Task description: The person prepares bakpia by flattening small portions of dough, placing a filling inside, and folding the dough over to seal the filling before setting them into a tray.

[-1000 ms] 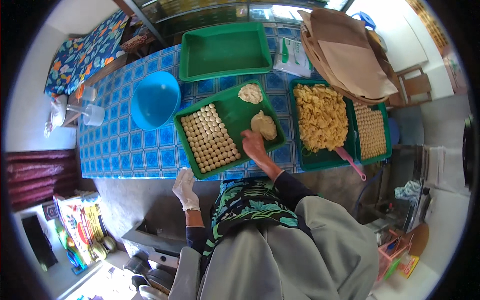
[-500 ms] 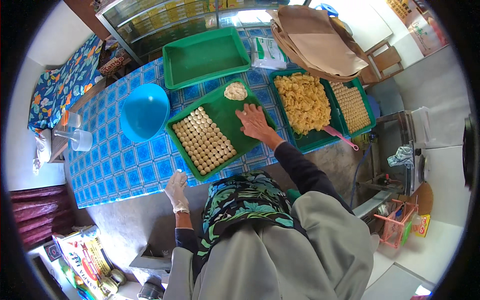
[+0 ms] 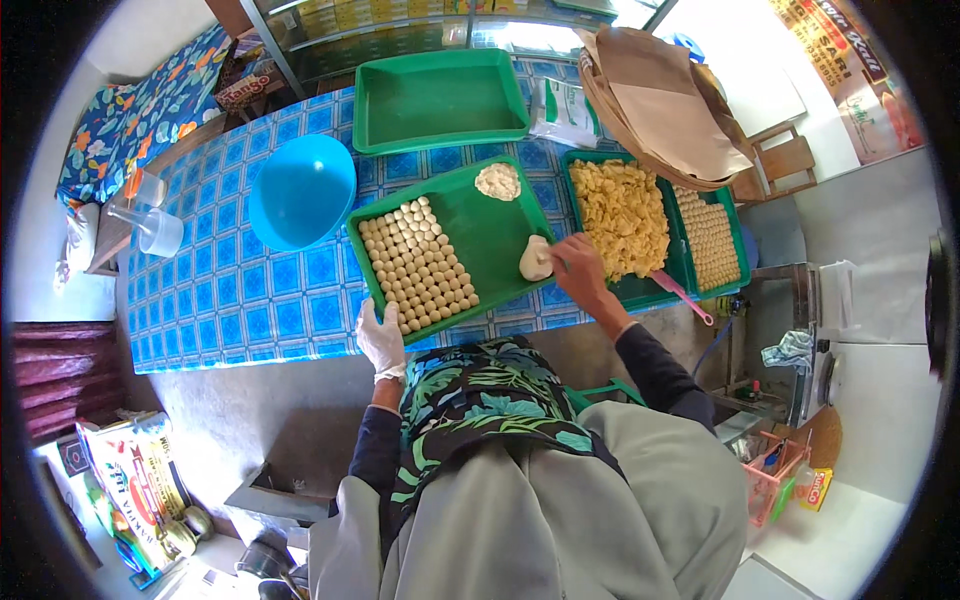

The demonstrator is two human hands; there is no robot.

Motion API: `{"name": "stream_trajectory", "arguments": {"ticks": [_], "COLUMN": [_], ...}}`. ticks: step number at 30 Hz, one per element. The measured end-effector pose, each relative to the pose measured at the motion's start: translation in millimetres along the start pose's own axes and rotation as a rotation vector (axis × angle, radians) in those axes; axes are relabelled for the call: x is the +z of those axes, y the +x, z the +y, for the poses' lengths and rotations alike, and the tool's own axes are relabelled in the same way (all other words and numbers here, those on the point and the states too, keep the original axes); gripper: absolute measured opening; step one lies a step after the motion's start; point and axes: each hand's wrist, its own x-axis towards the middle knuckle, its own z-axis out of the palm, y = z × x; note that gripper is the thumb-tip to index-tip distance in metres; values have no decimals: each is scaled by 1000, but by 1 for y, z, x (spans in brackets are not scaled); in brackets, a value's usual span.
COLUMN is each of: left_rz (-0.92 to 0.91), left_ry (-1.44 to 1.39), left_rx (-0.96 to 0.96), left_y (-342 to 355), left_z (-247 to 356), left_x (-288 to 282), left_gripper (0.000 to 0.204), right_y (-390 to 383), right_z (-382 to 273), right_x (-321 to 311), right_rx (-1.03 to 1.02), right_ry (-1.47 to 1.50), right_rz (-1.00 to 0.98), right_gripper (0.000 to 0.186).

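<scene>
In front of me on the table lies a shallow green tray point(image 3: 470, 235). Rows of small pale dough balls point(image 3: 415, 262) fill its left part, and a mound of whitish crumbly paste point(image 3: 498, 182) sits near its far edge. My left hand point(image 3: 381, 342), in a translucent white glove, grips the tray's near left corner, fingers partly hidden at the rim. My bare right hand point(image 3: 583, 275) is at the tray's right side, fingers closed against the edge of a smooth white dough lump point(image 3: 536, 259); the fingertips are slightly blurred.
An empty green tray point(image 3: 440, 100) stands beyond, with a blue basin point(image 3: 303, 193) at left. At right, another tray holds yellow chunks point(image 3: 620, 215) and a pink-handled tool point(image 3: 682, 297), beside a tray of small balls point(image 3: 709, 240). Brown paper point(image 3: 665, 105) covers a woven basket.
My left hand has risen from beside the table to the tray's near left corner. My right hand has shifted right and nearer, and the white dough lump now shows. The view has shifted slightly.
</scene>
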Motion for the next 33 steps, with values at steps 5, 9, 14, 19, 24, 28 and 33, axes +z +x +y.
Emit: {"name": "stream_trajectory", "arguments": {"ticks": [5,9,14,19,24,28,33], "left_rz": [123,122,181,192,216,175,194], "left_ry": [55,75,152,53,51,-76,8], "left_rx": [41,-23,66,69,51,78,45], "left_y": [14,13,11,4,3,15,9], "left_z": [3,1,-7,-15,-18,27,-3], "left_x": [1,7,12,9,-1,24,13], "left_gripper": [32,34,36,36,35,33,33], "right_y": [46,52,117,187,276,342,276], "right_z": [-55,-45,-24,-119,-235,-223,-271], "right_x": [22,33,23,58,131,195,230], "right_rx": [-184,-147,372,346,341,21,-247], "right_ry": [-381,-453,573,1470,1536,297,47], "right_rz": [-215,-439,-644,-501,-548,-435,-510], "right_gripper": [28,26,16,25,29,41,37]}}
